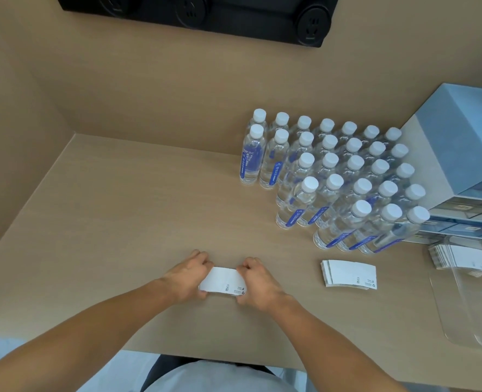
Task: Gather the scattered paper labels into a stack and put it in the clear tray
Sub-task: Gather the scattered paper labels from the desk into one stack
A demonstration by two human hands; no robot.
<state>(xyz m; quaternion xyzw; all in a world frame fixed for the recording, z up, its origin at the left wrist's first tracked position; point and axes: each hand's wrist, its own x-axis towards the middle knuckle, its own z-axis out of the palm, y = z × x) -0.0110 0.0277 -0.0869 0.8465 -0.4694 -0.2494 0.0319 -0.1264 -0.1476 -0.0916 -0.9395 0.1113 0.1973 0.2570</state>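
Note:
A small stack of white paper labels [223, 280] rests on the wooden table near its front edge, squeezed between both hands. My left hand [189, 274] grips its left end and my right hand [258, 278] grips its right end. A second stack of labels [348, 273] lies loose on the table to the right. At the far right lies the clear tray [460, 312], with another pile of labels [460, 257] in its far end.
Several rows of clear water bottles [338, 179] with white caps and blue labels stand at the right rear. A pale blue drawer unit [457, 154] stands behind them at the right edge. Tan walls close the table's back and left; black sockets [313, 24] sit above.

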